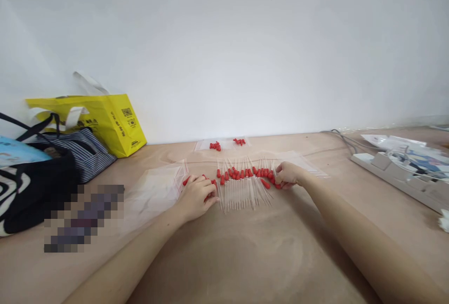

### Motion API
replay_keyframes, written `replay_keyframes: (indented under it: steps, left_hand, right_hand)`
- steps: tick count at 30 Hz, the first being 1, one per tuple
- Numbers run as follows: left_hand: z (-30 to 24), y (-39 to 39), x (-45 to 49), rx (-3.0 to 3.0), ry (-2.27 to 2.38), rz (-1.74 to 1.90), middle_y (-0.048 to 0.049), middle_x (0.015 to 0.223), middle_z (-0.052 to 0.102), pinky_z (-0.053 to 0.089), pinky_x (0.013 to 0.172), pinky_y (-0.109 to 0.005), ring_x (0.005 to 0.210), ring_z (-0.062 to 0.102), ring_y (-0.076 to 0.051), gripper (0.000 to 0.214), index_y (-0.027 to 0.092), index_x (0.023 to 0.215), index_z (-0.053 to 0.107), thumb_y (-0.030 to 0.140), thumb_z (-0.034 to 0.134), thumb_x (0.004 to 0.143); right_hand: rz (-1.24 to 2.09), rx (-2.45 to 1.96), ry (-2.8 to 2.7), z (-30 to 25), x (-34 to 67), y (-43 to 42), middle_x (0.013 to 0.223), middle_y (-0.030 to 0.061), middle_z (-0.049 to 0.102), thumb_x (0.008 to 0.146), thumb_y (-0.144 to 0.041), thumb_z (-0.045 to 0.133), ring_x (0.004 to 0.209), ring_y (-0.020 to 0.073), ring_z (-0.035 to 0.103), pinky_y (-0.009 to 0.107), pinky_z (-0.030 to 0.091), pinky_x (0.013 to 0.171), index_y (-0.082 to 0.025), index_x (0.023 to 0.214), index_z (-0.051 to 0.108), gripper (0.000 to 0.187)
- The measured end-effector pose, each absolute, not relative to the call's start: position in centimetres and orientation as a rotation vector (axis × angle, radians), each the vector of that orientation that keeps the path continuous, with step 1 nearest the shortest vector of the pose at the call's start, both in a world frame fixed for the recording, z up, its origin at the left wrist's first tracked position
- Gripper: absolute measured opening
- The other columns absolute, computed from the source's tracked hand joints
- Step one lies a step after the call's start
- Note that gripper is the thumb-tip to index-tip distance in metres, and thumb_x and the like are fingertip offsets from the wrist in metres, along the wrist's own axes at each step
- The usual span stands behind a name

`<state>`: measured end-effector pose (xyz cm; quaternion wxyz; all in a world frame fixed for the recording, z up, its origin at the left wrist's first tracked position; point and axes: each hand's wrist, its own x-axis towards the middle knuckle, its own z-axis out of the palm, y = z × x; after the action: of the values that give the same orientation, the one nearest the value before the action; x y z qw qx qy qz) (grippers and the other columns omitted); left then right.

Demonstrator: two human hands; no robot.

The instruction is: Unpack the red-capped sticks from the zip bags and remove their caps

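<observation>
Near the middle of the table lies a row of red rubber bulbs, with thin clear dropper tubes fanned out in front of and behind them. At the left end, my left hand is closed, its fingers curled over several red bulbs that partly show beneath them. My right hand is at the right end, fingers pinched at a red rubber bulb; its grip is partly hidden. One bulb lies slanted just left of the right hand, in front of the row.
Clear plastic bags lie left of the row, another at right. Behind is a bag with red bulbs. A yellow bag, striped pouch and black bag stand left; a power strip lies right.
</observation>
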<state>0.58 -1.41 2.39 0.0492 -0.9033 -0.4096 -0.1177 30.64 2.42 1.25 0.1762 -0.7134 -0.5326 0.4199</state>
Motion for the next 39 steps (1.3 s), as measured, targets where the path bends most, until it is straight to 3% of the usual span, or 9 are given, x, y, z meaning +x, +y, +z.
replay_keyframes:
  steps: [4,10,15,20,26,30,33,36,39]
  left_hand:
    - [2.5,-1.5,0.7,-2.766,-1.234,-0.344,0.0002,0.072,0.059,0.025,0.073,-0.033,0.076,0.050,-0.017,0.018,0.018,0.067,0.054,0.034,0.053,0.077]
    - [2.4,-1.4,0.7,-2.766,-1.232,-0.407,-0.0002,0.072,0.060,0.025,0.075,-0.034,0.076,0.050,-0.017,0.018,0.019,0.068,0.056,0.034,0.051,0.077]
    - [1.8,-1.9,1.6,-2.699,-1.293,-0.590,-0.0006,0.075,0.062,0.026,0.073,-0.034,0.076,0.050,-0.017,0.017,0.021,0.075,0.060,0.034,0.048,0.079]
    - [0.4,-3.2,3.3,-2.718,-1.264,-0.771,-0.0018,0.089,0.065,0.027,0.077,-0.035,0.083,0.051,-0.018,0.027,0.022,0.098,0.058,0.041,0.049,0.079]
    - [0.2,-3.6,3.9,-2.626,-1.287,-0.824,-0.0023,0.083,0.067,0.027,0.079,-0.037,0.081,0.052,-0.018,0.023,0.021,0.087,0.061,0.033,0.043,0.084]
    - [0.5,-3.1,3.1,-2.525,-1.221,-0.807,-0.0006,0.084,0.068,0.025,0.083,-0.041,0.082,0.053,-0.019,0.020,0.024,0.086,0.063,0.031,0.044,0.083]
    - [0.4,-2.6,2.5,-2.472,-1.184,-0.813,0.0010,0.087,0.068,0.023,0.088,-0.043,0.084,0.054,-0.019,0.018,0.026,0.087,0.063,0.029,0.045,0.083]
    - [0.1,-2.4,2.3,-2.463,-1.136,-0.814,0.0021,0.088,0.068,0.021,0.091,-0.045,0.086,0.054,-0.019,0.017,0.027,0.089,0.062,0.029,0.046,0.083]
    - [0.0,-2.5,2.4,-2.454,-1.086,-0.814,0.0021,0.092,0.067,0.019,0.094,-0.046,0.091,0.054,-0.020,0.018,0.028,0.091,0.062,0.027,0.046,0.083]
  right_hand:
    - [1.187,-2.024,-1.508,2.0,31.1,2.0,0.036,-0.0052,0.048,0.047,-0.004,0.056,0.037,0.0094,0.047,0.017,0.034,0.036,-0.015,0.063,0.052,0.020]
    - [1.063,-2.070,-1.472,3.8,32.8,1.9,0.034,-0.0053,0.046,0.049,-0.003,0.054,0.029,0.0089,0.039,0.018,0.024,0.031,-0.009,0.088,0.055,0.039]
    - [1.096,-1.855,-1.462,4.7,29.9,0.6,0.053,-0.0028,0.056,0.056,-0.006,0.054,0.046,0.0107,0.054,0.019,0.041,0.043,-0.011,0.112,0.038,0.058]
    - [1.397,-1.245,-1.268,2.8,23.1,-1.6,0.062,-0.0043,0.055,0.056,-0.004,0.058,0.056,0.0130,0.059,0.023,0.047,0.051,-0.016,0.110,0.034,0.061]
    - [1.353,-0.972,-1.248,-0.2,20.1,-2.5,0.068,-0.0047,0.056,0.051,-0.022,0.073,0.062,0.0121,0.058,0.026,0.048,0.061,-0.018,0.097,0.041,0.056]
    - [1.025,-0.958,-1.354,-0.5,21.6,-1.9,0.072,-0.0016,0.060,0.058,-0.033,0.070,0.071,0.0144,0.060,0.031,0.046,0.071,-0.019,0.106,0.041,0.058]
    - [0.623,-1.003,-1.641,-0.3,23.2,-1.8,0.079,0.0031,0.064,0.067,-0.037,0.064,0.080,0.0167,0.059,0.038,0.039,0.084,-0.019,0.100,0.051,0.041]
    - [0.208,-1.067,-2.026,-0.3,23.9,-2.4,0.084,0.0033,0.066,0.075,-0.036,0.057,0.089,0.0193,0.057,0.049,0.020,0.097,-0.022,0.091,0.060,0.021]
    - [-0.142,-1.075,-2.238,-1.0,23.5,-3.2,0.090,0.0035,0.067,0.084,-0.030,0.047,0.102,0.0213,0.051,0.054,0.003,0.100,-0.025,0.099,0.059,0.020]
